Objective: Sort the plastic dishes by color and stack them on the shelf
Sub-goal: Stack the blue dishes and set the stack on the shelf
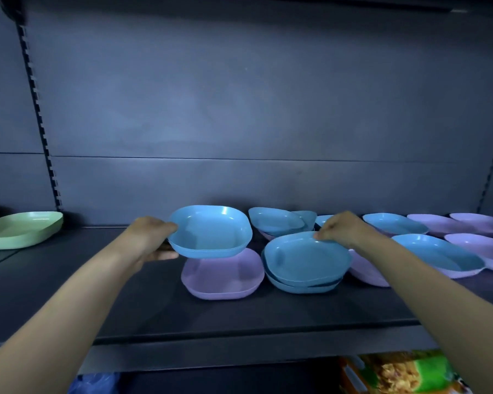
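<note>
The left hand (151, 237), in the middle left of the frame, is holding a small stack of blue dishes (211, 231) by its left edge, the grip closing with the thumb on the rim and the fingers underneath. The stack appears to be hovering just above a single purple dish (222, 277) lying on the shelf (154, 314).

The right hand (342, 228), right of centre, is pinching the far rim of the top dish of a second blue pile (305, 260), which is sitting on the shelf just beside the purple dish.

By my reading, the sorting is only partly done. Some blue dishes are gathering into these two piles, but behind them two more blue dishes (276, 221) are leaning loosely on each other. Toward the right of the frame a blue dish (436, 251) is lying on top of a purple one, with another blue dish (393, 223) behind it. The purple dishes (473, 245) at the far right are lying spread out, not stacked. A green dish (20, 230) is sitting alone at the left edge.

The two blue piles are waiting to be merged, the stray blues collected and the purples stacked.
</note>
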`<state>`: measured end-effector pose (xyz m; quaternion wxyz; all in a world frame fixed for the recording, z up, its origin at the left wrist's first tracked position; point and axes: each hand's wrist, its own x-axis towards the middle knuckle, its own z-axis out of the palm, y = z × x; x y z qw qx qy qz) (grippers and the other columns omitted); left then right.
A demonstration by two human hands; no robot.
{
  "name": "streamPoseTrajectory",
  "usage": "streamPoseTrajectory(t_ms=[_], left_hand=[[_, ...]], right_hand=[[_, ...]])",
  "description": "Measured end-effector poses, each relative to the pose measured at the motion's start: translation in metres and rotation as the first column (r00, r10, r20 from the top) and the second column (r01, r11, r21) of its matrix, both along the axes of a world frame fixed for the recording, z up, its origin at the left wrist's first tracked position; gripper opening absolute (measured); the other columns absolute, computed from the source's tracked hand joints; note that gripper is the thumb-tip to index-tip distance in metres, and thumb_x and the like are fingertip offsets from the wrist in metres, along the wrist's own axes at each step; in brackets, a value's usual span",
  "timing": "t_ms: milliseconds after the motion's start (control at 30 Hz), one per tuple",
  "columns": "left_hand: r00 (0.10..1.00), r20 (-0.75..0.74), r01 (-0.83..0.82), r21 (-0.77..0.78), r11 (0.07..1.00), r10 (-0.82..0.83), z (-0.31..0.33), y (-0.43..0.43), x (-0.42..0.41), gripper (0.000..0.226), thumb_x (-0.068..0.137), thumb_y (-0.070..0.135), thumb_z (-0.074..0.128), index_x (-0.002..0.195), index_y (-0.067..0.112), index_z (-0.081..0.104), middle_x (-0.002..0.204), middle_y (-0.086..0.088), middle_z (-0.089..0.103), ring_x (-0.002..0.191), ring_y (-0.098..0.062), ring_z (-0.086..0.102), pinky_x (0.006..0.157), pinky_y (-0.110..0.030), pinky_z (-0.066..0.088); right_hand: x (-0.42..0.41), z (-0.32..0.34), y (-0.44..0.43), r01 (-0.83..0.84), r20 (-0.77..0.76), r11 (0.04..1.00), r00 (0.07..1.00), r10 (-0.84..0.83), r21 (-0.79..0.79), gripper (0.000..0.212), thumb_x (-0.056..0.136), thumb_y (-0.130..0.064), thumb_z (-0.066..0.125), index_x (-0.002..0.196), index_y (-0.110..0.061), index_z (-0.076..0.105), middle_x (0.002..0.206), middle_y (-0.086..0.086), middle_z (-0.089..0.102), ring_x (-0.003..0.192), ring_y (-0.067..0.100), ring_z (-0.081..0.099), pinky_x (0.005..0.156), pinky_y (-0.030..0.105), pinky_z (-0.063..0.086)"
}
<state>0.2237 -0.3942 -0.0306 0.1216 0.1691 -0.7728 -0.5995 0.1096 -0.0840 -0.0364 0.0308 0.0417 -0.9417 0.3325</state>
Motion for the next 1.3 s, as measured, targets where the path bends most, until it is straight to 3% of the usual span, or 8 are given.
streamPoseTrajectory(t_ms=[100,200,400,567,667,767,967,1300], left_hand=[[1.000,0.003,0.004,0.011,1.000,-0.004,-0.006,0.007,-0.004,0.020,0.095,0.011,0.046,0.081,0.006,0.060,0.079,-0.008,0.065,0.070,-0.017,0.063,0.044,-0.016,0.054],[1.000,0.008,0.007,0.007,1.000,-0.007,-0.010,0.015,-0.006,0.020,0.095,0.011,0.046,0.081,0.011,0.061,0.079,-0.006,0.065,0.069,-0.016,0.062,0.043,-0.015,0.053],[1.000,-0.023,-0.007,0.028,1.000,0.008,-0.012,0.026,-0.006,0.019,0.095,0.010,0.046,0.085,0.010,0.062,0.079,-0.007,0.066,0.070,-0.018,0.063,0.042,-0.015,0.053],[0.999,-0.030,-0.015,0.021,1.000,0.015,-0.012,0.031,-0.002,0.019,0.096,0.012,0.046,0.104,0.005,0.061,0.086,-0.008,0.067,0.073,-0.018,0.064,0.045,-0.015,0.055],[0.999,-0.037,-0.023,0.023,0.999,0.024,-0.012,0.033,0.000,0.021,0.096,0.014,0.046,0.107,0.004,0.061,0.090,-0.009,0.068,0.075,-0.017,0.064,0.046,-0.015,0.055],[0.997,-0.058,-0.040,0.040,0.998,0.042,-0.014,0.034,0.004,0.019,0.096,0.014,0.047,0.105,0.004,0.060,0.087,-0.008,0.067,0.074,-0.018,0.064,0.045,-0.016,0.055],[0.993,-0.092,-0.069,0.078,0.995,0.076,-0.018,0.036,0.011,0.019,0.095,0.014,0.049,0.083,0.009,0.063,0.071,-0.003,0.069,0.070,-0.017,0.063,0.043,-0.015,0.053],[0.987,-0.113,-0.104,0.101,0.989,0.115,-0.012,0.014,0.025,0.018,0.096,0.014,0.049,0.085,0.008,0.062,0.076,-0.006,0.067,0.069,-0.017,0.062,0.045,-0.019,0.054]], right_hand=[[-0.009,-0.016,0.000,-0.003,-0.099,0.995,0.995,0.013,0.097,0.026,0.080,-0.016,0.064,0.081,0.010,0.067,0.075,0.013,0.056,0.072,0.018,0.046,0.066,0.025,0.036],[-0.014,-0.025,0.005,-0.066,-0.141,0.990,0.987,0.083,0.122,0.019,0.079,-0.014,0.066,0.086,0.002,0.074,0.089,0.014,0.071,0.080,0.022,0.058,0.069,0.024,0.039],[-0.015,-0.026,0.018,-0.181,-0.095,0.977,0.977,0.192,0.108,0.016,0.079,-0.018,0.071,0.089,-0.007,0.077,0.097,0.006,0.074,0.096,0.020,0.064,0.086,0.031,0.048],[-0.018,-0.030,0.016,-0.217,-0.006,0.971,0.976,0.218,0.101,0.029,0.077,-0.024,0.072,0.089,0.003,0.073,0.089,0.022,0.068,0.076,0.018,0.053,0.070,0.028,0.041],[-0.019,-0.031,0.015,-0.209,-0.006,0.974,0.978,0.210,0.090,0.030,0.077,-0.021,0.072,0.091,0.005,0.072,0.104,0.025,0.067,0.076,0.015,0.049,0.070,0.026,0.039],[-0.019,-0.028,0.017,-0.198,-0.022,0.980,0.980,0.197,-0.027,0.022,0.076,-0.018,0.073,0.087,0.001,0.074,0.104,0.021,0.068,0.078,0.014,0.051,0.072,0.026,0.040],[-0.010,-0.020,0.030,-0.198,0.015,0.888,0.974,0.224,-0.415,0.013,0.082,-0.014,0.069,0.080,-0.002,0.067,0.071,0.003,0.061,0.065,0.018,0.056,0.060,0.024,0.045],[0.002,0.008,0.020,-0.215,0.090,0.840,0.951,0.297,-0.499,0.019,0.093,-0.024,0.056,0.080,-0.010,0.058,0.079,0.005,0.066,0.067,0.019,0.063,0.057,0.026,0.049]])
